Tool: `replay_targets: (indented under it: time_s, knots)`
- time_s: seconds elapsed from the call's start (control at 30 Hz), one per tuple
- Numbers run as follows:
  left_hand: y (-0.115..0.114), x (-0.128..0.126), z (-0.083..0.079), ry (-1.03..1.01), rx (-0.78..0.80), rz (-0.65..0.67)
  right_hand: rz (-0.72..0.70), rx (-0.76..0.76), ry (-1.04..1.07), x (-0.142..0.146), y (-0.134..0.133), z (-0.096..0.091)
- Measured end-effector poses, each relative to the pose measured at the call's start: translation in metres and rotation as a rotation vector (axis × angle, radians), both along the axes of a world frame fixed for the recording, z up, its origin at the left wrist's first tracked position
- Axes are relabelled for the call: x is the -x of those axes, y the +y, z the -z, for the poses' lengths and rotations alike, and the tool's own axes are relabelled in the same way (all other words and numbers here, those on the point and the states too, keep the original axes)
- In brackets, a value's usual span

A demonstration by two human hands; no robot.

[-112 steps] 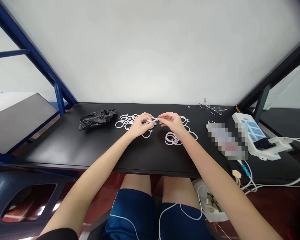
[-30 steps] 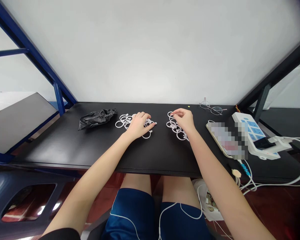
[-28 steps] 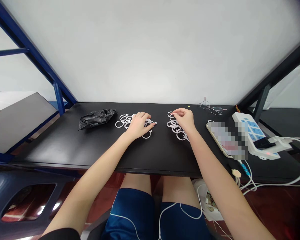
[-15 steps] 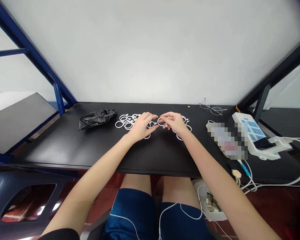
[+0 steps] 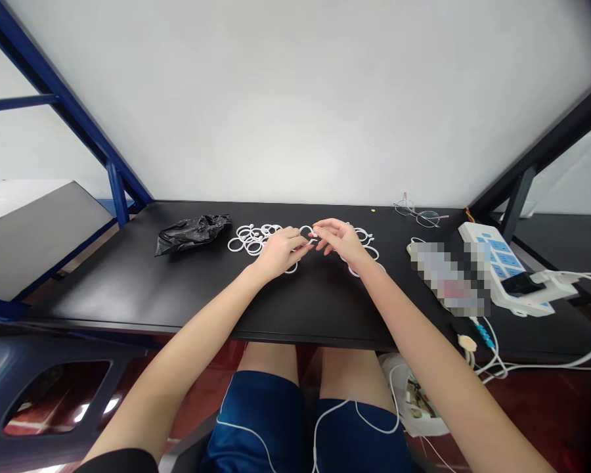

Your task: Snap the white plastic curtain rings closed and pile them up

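Note:
Between my two hands is a white curtain ring (image 5: 305,228), raised over the black tabletop, its lower part partly covered by fingers. My left hand (image 5: 278,253) is closed in a pinch on the ring's near side. The fingertips of my right hand (image 5: 343,242) pinch the ring beside a small knob. More white rings with knobs (image 5: 245,232) lie in an overlapping pile left of and under my left hand. A second group of white rings (image 5: 372,252) rests under and right of my right hand, partly hidden by it.
A crumpled black plastic bag (image 5: 193,234) lies on the black table (image 5: 142,289) at left. On the right are eyeglasses (image 5: 427,218), a blurred-out phone (image 5: 446,279) and a white power strip (image 5: 497,263) with cables. A wall stands behind the table.
My left hand was spread open beside the ring and has now closed on it. The ring, held by my right hand, has turned and shifted slightly left.

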State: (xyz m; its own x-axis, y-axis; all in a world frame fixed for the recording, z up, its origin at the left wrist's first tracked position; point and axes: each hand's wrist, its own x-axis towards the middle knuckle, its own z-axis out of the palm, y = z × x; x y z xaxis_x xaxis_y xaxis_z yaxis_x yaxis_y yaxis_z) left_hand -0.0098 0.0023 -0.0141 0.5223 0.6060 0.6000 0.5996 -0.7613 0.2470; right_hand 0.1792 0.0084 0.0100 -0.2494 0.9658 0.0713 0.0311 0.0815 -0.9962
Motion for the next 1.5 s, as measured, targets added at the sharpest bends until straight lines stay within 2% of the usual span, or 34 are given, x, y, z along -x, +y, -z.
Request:
replay_targets:
  time_s: [0.17,0.33,0.5,0.63,0.77,1.2,1.5]
  knots:
    - [0.000,0.001,-0.001,-0.006,-0.010,-0.012,-0.118,-0.127,-0.018,0.000,0.001,0.006]
    - [-0.001,0.000,-0.002,0.000,-0.004,-0.003,-0.062,-0.181,-0.002,0.002,0.001,0.008]
    - [-0.003,-0.001,-0.003,0.033,0.039,0.020,-0.051,-0.196,-0.038,0.002,0.002,0.010]
    - [-0.006,-0.001,-0.005,-0.049,0.012,-0.042,-0.022,-0.187,-0.019,0.001,0.002,0.011]
    - [-0.008,-0.001,-0.010,-0.143,0.004,-0.101,-0.068,-0.152,-0.005,0.000,0.002,0.009]
    - [-0.006,0.002,-0.006,-0.128,0.225,0.096,-0.094,-0.134,0.024,-0.001,0.001,0.009]
    - [-0.008,0.000,-0.006,-0.092,0.214,0.077,-0.069,-0.153,0.006,0.000,0.001,0.008]
